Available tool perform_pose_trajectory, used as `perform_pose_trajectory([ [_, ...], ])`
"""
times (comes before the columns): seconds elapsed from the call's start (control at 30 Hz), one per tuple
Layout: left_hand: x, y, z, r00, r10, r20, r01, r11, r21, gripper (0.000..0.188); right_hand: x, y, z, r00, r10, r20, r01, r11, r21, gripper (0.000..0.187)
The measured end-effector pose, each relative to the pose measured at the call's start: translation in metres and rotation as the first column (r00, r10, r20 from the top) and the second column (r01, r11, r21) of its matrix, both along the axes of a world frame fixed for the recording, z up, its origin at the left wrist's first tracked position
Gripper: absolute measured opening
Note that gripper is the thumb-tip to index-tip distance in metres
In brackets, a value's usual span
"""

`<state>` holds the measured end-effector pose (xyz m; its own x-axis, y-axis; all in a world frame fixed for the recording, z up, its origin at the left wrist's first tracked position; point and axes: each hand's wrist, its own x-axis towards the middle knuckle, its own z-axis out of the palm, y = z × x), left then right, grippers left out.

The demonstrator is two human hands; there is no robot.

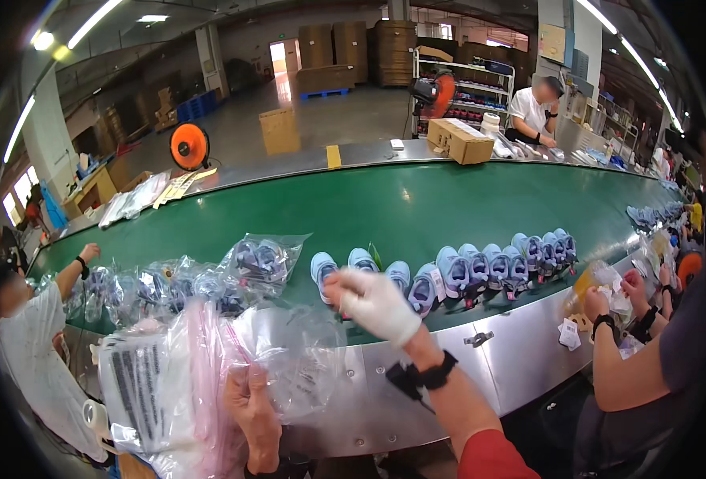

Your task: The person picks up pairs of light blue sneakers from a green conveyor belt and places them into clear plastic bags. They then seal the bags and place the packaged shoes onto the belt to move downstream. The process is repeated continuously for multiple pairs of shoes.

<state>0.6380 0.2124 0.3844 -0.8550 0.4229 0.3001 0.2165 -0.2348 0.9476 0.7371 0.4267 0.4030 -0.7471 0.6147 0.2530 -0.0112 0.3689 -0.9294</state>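
My left hand [254,415] is closed on the edge of a clear plastic bag [293,351], which puffs out beside a stack of flat plastic bags [197,383] with pink edges. My right hand [375,305], in a white glove with bare fingertips, reaches over the belt's near edge. Its fingers are curled in front of a light blue shoe [322,268]; whether they touch it, or hold anything, is hidden. Behind that hand stands another blue shoe [361,259] by a green leaf-shaped piece. More blue shoes [454,270] line the belt to the right.
Bagged shoes [263,262] crowd the green belt [369,199] on the left. A co-worker [41,335] reaches in there; another's hands [608,303] handle packaging at right. A carton [460,142] sits on the far ledge, near a person in white [532,112]. Orange fans [189,147] stand beyond.
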Motion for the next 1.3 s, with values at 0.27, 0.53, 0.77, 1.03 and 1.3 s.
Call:
perform_pose_trajectory([
  [0.27,-0.001,0.005,0.0,0.992,0.0,0.123,0.008,0.998,-0.063,0.016,-0.086,0.045,-0.092,0.488,-0.487,0.725,-0.085,0.799,0.595,0.042],
  [0.53,0.004,0.002,0.008,0.98,0.01,0.196,0.008,0.996,-0.092,0.011,-0.042,0.061,-0.08,0.942,-0.319,0.107,0.331,0.935,-0.13,0.034],
  [0.77,0.007,0.018,0.015,0.951,-0.212,0.227,0.209,0.977,0.035,0.009,0.095,-0.028,-0.001,0.676,-0.162,-0.719,-0.534,0.566,-0.629,0.051],
  [1.03,0.056,0.019,0.037,0.925,-0.37,-0.087,0.35,0.919,-0.183,0.013,0.106,-0.093,-0.029,0.974,-0.184,0.13,0.101,0.871,0.48,0.035],
  [1.3,0.034,0.067,0.058,0.851,-0.402,-0.339,0.311,0.904,-0.292,0.021,0.088,-0.133,-0.001,0.966,0.056,0.251,-0.25,0.442,0.861,0.027],
])
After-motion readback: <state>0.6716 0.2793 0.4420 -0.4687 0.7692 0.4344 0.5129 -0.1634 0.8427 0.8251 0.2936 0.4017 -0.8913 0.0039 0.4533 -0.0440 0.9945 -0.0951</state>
